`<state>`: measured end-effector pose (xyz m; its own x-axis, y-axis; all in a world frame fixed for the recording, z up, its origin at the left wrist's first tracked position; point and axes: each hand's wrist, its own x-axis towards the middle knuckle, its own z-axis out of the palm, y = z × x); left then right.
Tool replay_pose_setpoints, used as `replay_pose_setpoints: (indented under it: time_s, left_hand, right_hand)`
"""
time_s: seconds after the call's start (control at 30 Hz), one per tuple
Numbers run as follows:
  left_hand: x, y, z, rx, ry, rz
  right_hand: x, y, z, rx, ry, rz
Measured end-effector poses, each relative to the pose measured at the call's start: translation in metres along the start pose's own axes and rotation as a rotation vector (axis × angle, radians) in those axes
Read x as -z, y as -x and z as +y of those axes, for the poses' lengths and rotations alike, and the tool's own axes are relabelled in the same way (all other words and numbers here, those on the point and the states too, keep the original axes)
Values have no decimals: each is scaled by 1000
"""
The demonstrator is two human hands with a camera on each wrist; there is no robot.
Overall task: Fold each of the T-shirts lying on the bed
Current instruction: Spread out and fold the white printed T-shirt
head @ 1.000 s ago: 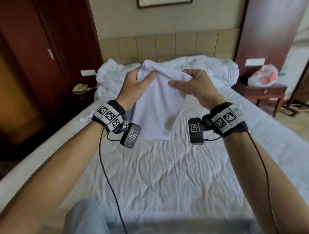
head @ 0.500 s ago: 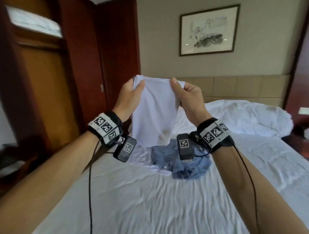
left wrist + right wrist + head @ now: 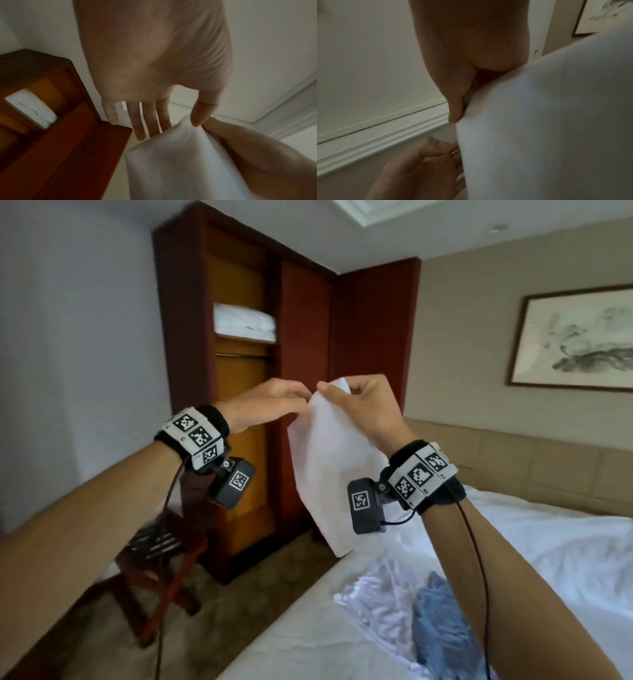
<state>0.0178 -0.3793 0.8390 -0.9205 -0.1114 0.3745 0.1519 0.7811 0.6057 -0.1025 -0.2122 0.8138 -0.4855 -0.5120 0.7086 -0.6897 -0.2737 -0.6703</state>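
I hold a white T-shirt (image 3: pixel 329 474) up in the air, off the left side of the bed (image 3: pixel 555 559), and it hangs as a narrow folded panel. My right hand (image 3: pixel 330 390) grips its top corner, thumb in front, fingers curled behind. My left hand (image 3: pixel 305 405) meets it at the same top edge, where the thumb (image 3: pixel 199 115) pinches the cloth (image 3: pixel 180 162) against the index finger and the other fingers stay straight. A crumpled white T-shirt (image 3: pixel 373 604) and a crumpled blue T-shirt (image 3: pixel 442 628) lie on the bed below my right forearm.
A dark red wardrobe (image 3: pixel 301 371) stands open behind the shirt, with folded white linen (image 3: pixel 243 320) on its shelf. A wooden luggage rack (image 3: pixel 161 559) stands on the floor at left. A framed picture (image 3: pixel 575 337) hangs over the padded headboard (image 3: pixel 513 460).
Both hands swung left with the white T-shirt, from over the bed to in front of the wardrobe. They drew together at its top edge, so it hangs narrower. My view turned left.
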Motion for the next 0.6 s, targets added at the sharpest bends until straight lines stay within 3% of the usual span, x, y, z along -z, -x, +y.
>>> replay_pose_setpoints:
  time_s: [0.2,0.3,0.6]
  left_hand:
    - [159,-6,-28,-29,-32,-3]
    - [225,1,-49,20,-104,-5]
    - [381,46,-140,216,-493,366]
  right_hand:
    - [-103,-124,-60,59,33,-176]
    - [-165,-177,-75,106,13,-215]
    - [-349,-291,-77,177,-193,-261]
